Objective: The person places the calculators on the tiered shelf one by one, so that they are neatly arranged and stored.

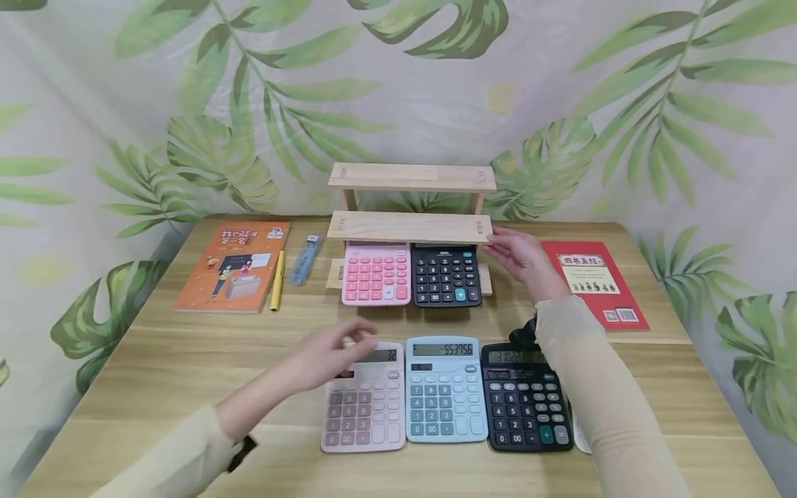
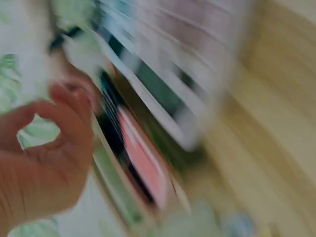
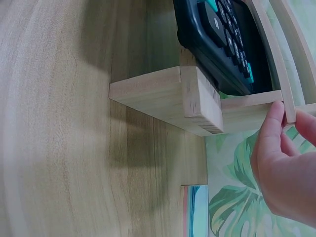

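At the right grip, thumb and fingers pinch the near plank's right end on the wooden rack. Just left of that grip, propped on the rack: black calculator, then bright pink calculator. Released, loosely bent left grip (blurred in its wrist view) hovers over pale pink calculator, blue calculator to its right, both on table.

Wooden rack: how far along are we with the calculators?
Apparently done: the bright pink calculator and one black calculator sit in the wooden rack. In hand: the right hand pinches the rack's right end; the left hand is at the top of the pale pink calculator, contact unclear. Probably left: that one, the light blue calculator and the front black calculator, all lying on the table.
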The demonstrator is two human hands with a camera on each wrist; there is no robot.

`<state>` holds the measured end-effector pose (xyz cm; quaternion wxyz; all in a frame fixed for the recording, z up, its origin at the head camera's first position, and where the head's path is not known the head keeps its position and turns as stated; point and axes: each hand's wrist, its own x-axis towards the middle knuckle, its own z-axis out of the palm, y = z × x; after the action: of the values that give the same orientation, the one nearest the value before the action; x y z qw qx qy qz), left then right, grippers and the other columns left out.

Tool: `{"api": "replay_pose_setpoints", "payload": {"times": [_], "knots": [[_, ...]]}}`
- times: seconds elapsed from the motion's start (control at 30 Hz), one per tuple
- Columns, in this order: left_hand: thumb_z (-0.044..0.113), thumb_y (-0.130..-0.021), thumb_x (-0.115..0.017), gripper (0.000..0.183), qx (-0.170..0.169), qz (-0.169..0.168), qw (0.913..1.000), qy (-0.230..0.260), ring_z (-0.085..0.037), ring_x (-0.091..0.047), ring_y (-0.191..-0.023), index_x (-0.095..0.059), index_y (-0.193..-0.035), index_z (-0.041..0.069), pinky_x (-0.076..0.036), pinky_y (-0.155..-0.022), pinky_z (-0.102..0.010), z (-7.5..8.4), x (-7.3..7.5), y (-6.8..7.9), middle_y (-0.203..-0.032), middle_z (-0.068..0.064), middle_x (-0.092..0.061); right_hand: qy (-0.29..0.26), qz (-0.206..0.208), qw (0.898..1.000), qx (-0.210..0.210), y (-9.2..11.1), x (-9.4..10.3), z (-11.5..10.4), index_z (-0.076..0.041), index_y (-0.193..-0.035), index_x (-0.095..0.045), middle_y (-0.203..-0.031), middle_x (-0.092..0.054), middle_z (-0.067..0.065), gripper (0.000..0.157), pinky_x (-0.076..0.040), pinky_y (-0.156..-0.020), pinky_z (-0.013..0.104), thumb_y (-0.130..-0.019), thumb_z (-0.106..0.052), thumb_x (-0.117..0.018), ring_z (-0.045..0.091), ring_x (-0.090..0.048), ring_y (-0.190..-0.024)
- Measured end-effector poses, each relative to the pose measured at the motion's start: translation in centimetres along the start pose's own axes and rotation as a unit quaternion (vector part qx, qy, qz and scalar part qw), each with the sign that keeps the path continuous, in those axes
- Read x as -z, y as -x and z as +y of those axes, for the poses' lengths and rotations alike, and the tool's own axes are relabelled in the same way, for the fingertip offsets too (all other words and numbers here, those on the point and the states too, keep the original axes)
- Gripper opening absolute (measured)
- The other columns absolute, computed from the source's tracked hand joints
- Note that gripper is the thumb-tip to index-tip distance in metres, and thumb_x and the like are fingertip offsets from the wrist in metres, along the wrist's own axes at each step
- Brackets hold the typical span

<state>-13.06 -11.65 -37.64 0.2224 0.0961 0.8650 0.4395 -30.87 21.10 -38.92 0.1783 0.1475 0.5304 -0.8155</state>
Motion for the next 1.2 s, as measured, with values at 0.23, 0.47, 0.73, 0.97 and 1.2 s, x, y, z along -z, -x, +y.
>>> {"api": "replay_pose_setpoints", "payload": {"times": [0.23, 0.47, 0.73, 0.97, 1.2], "knots": [[0.044, -0.079, -0.068, 0.067, 0.043, 0.118, 0.9735, -0.192, -0.012, -0.051, -0.073, -0.048, -0.129, 0.004, -0.044, -0.059, -0.023, -6.4, 0.4, 2.9, -0.102, -0.008, -0.06, -0.003, -0.015, 1.0, -0.002, 0.2, -0.2, 0.1, -0.005, -0.144, -0.027, -0.082, -0.068, -0.001, 0.059, -0.051, -0.092, 0.02, -0.09, 0.005, -0.049, 0.009, -0.066, -0.079], [0.048, -0.063, -0.08, 0.089, 0.057, 0.079, 0.9911, -0.09, -0.015, -0.051, -0.085, -0.046, -0.13, 0.001, -0.048, -0.076, -0.032, -8.8, -2.5, 1.5, -0.098, -0.006, -0.055, -0.001, -0.01, 1.0, -0.011, 0.1, 0.2, 0.3, -0.005, -0.144, -0.028, -0.081, -0.07, 0.0, 0.06, -0.05, -0.093, 0.02, -0.09, 0.005, -0.05, 0.009, -0.066, -0.08], [0.031, -0.072, -0.078, 0.083, 0.017, 0.114, 0.9923, 0.045, -0.015, -0.058, -0.094, -0.03, -0.137, 0.012, -0.052, -0.081, -0.028, -9.5, -3.9, 3.2, -0.112, -0.01, -0.057, 0.004, -0.017, 1.0, -0.004, 0.2, -0.2, 0.2, -0.004, -0.145, -0.026, -0.08, -0.07, 0.001, 0.06, -0.054, -0.083, 0.018, -0.09, 0.005, -0.05, 0.009, -0.066, -0.079], [0.023, -0.081, -0.07, 0.078, 0.03, 0.129, 0.965, 0.226, -0.021, -0.068, -0.08, -0.018, -0.139, 0.021, -0.059, -0.064, -0.032, -9.2, -2.9, 3.8, -0.111, -0.022, -0.061, 0.003, -0.013, 1.0, -0.002, 0.2, 0.0, 0.2, -0.005, -0.144, -0.028, -0.08, -0.07, 0.001, 0.058, -0.054, -0.084, 0.019, -0.09, 0.005, -0.05, 0.009, -0.066, -0.078], [0.035, -0.09, -0.058, 0.065, 0.095, 0.123, 0.9032, 0.4, -0.006, -0.066, -0.072, -0.032, -0.138, 0.0, -0.057, -0.065, -0.02, -4.5, 1.3, 1.6, -0.086, 0.006, -0.068, -0.003, -0.011, 1.0, -0.004, 0.1, 0.0, 0.3, -0.005, -0.144, -0.029, -0.081, -0.07, 0.001, 0.059, -0.053, -0.087, 0.02, -0.09, 0.005, -0.051, 0.01, -0.066, -0.079]]}}
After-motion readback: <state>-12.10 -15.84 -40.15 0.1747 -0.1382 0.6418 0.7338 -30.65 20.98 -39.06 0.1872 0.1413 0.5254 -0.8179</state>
